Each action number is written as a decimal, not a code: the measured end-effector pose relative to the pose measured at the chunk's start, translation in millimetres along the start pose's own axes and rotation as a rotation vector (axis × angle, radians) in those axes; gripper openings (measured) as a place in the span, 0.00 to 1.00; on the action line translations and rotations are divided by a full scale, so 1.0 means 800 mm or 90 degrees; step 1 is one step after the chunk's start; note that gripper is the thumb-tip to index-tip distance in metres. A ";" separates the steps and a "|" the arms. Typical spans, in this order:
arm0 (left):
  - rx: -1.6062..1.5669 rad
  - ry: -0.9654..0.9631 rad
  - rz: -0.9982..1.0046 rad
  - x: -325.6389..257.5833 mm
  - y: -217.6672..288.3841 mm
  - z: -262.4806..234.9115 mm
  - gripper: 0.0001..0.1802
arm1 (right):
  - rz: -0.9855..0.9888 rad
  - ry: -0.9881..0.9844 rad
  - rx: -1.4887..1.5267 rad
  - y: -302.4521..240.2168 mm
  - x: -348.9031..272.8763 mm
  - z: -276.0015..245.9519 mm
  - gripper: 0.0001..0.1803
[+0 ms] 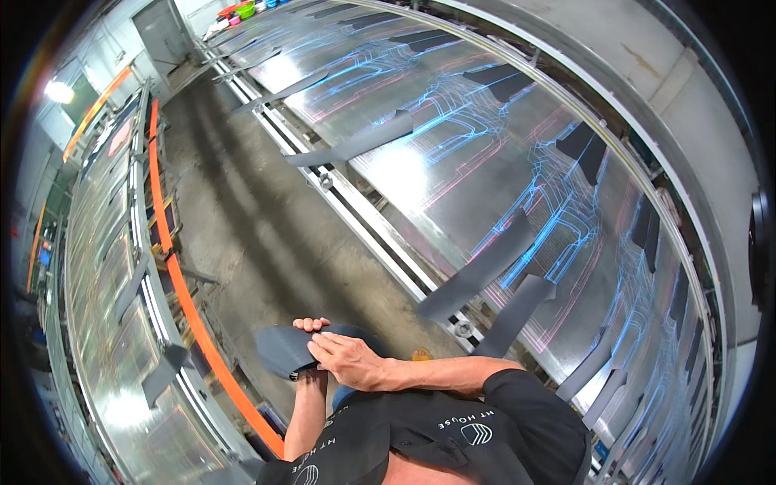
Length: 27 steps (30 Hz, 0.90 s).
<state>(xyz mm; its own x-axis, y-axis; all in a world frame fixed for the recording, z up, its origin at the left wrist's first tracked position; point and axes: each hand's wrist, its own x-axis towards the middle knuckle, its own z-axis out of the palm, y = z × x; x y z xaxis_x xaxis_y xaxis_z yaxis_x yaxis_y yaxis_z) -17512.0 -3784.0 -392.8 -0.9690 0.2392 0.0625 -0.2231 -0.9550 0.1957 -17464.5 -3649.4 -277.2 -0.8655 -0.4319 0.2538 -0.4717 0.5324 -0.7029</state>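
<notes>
Close in front of my body, both hands meet at a dark blue-grey fabric piece. The fingertips of my left hand curl over its far edge, while the palm is hidden under the piece and behind the other hand. My right hand lies across it with bent fingers closed at the same spot, near my left fingers. The piece spreads out to the left of both hands, and its full outline is partly covered. A dark band shows at my left wrist.
To the right runs a long printing table with blue and pink line prints and dark fabric strips, some overhanging its metal rail. A second long table with an orange edge strip stands left. Concrete floor lies between them.
</notes>
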 end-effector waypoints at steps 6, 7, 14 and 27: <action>-0.040 -0.017 -0.097 0.089 0.055 0.006 0.27 | 0.030 0.103 -0.086 0.003 0.086 0.017 0.13; -0.035 -0.007 -0.107 0.102 0.065 0.004 0.29 | 0.047 0.110 -0.080 -0.001 0.102 0.016 0.13; -0.043 0.062 -0.153 0.177 0.108 0.011 0.33 | 0.042 0.188 -0.155 0.015 0.185 0.028 0.07; -0.027 0.139 -0.125 0.275 0.139 -0.015 0.30 | 0.452 0.575 0.505 0.217 0.230 -0.112 0.10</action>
<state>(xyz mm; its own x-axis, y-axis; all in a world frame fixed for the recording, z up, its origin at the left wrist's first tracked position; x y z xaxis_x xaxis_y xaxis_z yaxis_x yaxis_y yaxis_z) -17750.7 -3839.4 -368.8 -0.9059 0.3810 -0.1850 -0.4082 -0.9019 0.1413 -17720.9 -3571.0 -293.2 -0.8279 0.5279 -0.1896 0.0662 -0.2437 -0.9676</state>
